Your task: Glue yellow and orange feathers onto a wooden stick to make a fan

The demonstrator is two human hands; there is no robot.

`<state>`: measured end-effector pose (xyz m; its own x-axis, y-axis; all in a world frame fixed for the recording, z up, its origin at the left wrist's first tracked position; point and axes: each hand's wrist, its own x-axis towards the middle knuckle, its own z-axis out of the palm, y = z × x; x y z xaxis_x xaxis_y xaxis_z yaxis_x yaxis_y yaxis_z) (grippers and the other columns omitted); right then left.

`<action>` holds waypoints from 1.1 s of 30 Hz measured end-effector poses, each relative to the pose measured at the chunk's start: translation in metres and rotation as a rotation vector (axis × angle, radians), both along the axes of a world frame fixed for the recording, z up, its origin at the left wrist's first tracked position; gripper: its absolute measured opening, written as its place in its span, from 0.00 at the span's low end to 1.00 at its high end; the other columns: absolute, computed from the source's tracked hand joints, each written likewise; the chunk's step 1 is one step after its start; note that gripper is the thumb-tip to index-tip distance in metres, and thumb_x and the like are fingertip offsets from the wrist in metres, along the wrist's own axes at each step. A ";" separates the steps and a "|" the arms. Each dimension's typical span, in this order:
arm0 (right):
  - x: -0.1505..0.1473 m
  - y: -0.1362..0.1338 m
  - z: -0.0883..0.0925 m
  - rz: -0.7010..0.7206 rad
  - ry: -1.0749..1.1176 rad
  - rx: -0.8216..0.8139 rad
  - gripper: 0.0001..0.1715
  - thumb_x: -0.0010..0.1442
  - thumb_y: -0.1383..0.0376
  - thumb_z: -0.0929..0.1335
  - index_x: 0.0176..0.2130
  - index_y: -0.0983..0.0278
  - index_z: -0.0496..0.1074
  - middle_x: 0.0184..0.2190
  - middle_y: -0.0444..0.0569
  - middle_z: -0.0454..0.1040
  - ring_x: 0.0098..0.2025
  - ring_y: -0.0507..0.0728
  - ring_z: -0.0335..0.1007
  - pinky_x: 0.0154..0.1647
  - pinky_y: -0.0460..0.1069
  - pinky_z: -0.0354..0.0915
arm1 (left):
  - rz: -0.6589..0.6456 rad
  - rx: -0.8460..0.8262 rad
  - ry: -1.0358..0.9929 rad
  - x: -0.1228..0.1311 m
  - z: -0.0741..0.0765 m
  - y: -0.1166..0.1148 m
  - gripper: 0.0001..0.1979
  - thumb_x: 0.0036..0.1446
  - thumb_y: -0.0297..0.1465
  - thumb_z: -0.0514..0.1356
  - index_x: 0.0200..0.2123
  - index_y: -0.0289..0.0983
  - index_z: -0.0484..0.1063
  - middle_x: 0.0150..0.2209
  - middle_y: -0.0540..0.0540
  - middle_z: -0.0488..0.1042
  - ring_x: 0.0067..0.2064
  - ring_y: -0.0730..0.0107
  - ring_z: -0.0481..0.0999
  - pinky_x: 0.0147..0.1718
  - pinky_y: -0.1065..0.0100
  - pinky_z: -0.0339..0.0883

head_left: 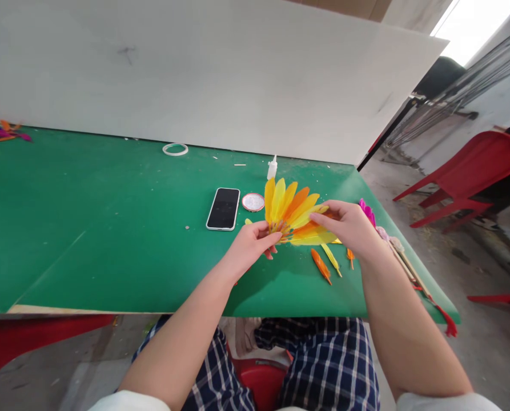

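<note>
Head view: a fan of yellow and orange feathers (298, 206) is held above the green table (121, 245), toward its right end and nearer the near edge than the far one. The left hand (258, 240) grips the gathered quills, thumb on top and fingers underneath. The right hand (348, 221) pinches feathers on the fan's right side between thumb and fingers. Below it, a loose orange feather (321, 266) and a slim yellow feather (332, 261) lie toward the near edge. Left of the fan are a red-rimmed round disc (253, 201) and, just beside it, a dark-screened smartphone (223, 209). Behind the fan, near the far edge, is a white nozzle bottle (272, 169); a white ring (175, 154) lies farther left along that edge. Magenta feathers (367, 211) and slim sticks (409, 268) lie along the right edge, with a red tassel (450, 324) hanging at the near right corner. Multicoloured feathers (1, 133) occupy the far left corner.
</note>
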<state>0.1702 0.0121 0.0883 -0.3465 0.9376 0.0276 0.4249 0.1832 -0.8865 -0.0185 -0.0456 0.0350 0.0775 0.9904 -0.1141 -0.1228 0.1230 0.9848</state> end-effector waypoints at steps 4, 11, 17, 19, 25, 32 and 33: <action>0.001 0.002 -0.001 -0.067 0.042 0.068 0.17 0.49 0.53 0.68 0.32 0.64 0.72 0.27 0.47 0.75 0.30 0.55 0.71 0.30 0.49 0.68 | 0.002 -0.008 -0.035 -0.001 -0.002 0.001 0.12 0.48 0.35 0.61 0.35 0.33 0.71 0.25 0.49 0.71 0.21 0.79 0.66 0.19 0.75 0.62; 0.002 0.006 -0.003 -0.204 0.194 0.140 0.18 0.52 0.52 0.66 0.34 0.62 0.73 0.29 0.47 0.75 0.33 0.55 0.72 0.34 0.50 0.69 | 0.046 -0.019 -0.178 -0.002 -0.005 0.004 0.15 0.46 0.34 0.63 0.38 0.33 0.71 0.30 0.46 0.74 0.23 0.79 0.69 0.18 0.76 0.62; -0.001 -0.006 -0.006 -0.245 0.277 0.174 0.16 0.51 0.55 0.67 0.38 0.62 0.72 0.31 0.47 0.74 0.33 0.54 0.71 0.36 0.50 0.69 | 0.168 -0.058 -0.317 -0.004 -0.005 0.007 0.15 0.44 0.32 0.65 0.37 0.33 0.70 0.31 0.45 0.76 0.28 0.74 0.75 0.27 0.73 0.68; -0.005 -0.016 -0.016 -0.329 0.352 0.222 0.17 0.52 0.55 0.67 0.39 0.62 0.71 0.31 0.47 0.74 0.32 0.53 0.70 0.35 0.50 0.69 | 0.259 -0.082 -0.368 -0.005 -0.004 0.008 0.15 0.44 0.32 0.65 0.36 0.33 0.70 0.31 0.45 0.76 0.32 0.71 0.76 0.33 0.70 0.70; -0.035 -0.047 -0.072 -0.185 0.265 -0.108 0.18 0.52 0.52 0.66 0.36 0.64 0.70 0.28 0.48 0.73 0.28 0.53 0.68 0.27 0.48 0.66 | 0.348 -0.012 -0.397 -0.004 -0.013 0.013 0.16 0.43 0.33 0.65 0.37 0.33 0.70 0.38 0.44 0.75 0.39 0.68 0.76 0.38 0.68 0.66; -0.066 -0.059 -0.101 0.088 0.275 -0.387 0.19 0.52 0.52 0.66 0.33 0.65 0.71 0.21 0.45 0.73 0.21 0.49 0.64 0.20 0.44 0.57 | 0.406 -0.011 -0.347 -0.002 -0.021 0.015 0.16 0.44 0.36 0.64 0.37 0.34 0.71 0.39 0.44 0.75 0.40 0.66 0.75 0.34 0.71 0.63; -0.068 -0.062 -0.102 0.117 0.300 -0.429 0.19 0.52 0.52 0.66 0.34 0.65 0.70 0.19 0.44 0.72 0.18 0.48 0.62 0.19 0.43 0.56 | 0.420 -0.011 -0.357 -0.003 -0.020 0.015 0.16 0.44 0.35 0.64 0.36 0.34 0.71 0.38 0.44 0.75 0.39 0.67 0.75 0.33 0.71 0.63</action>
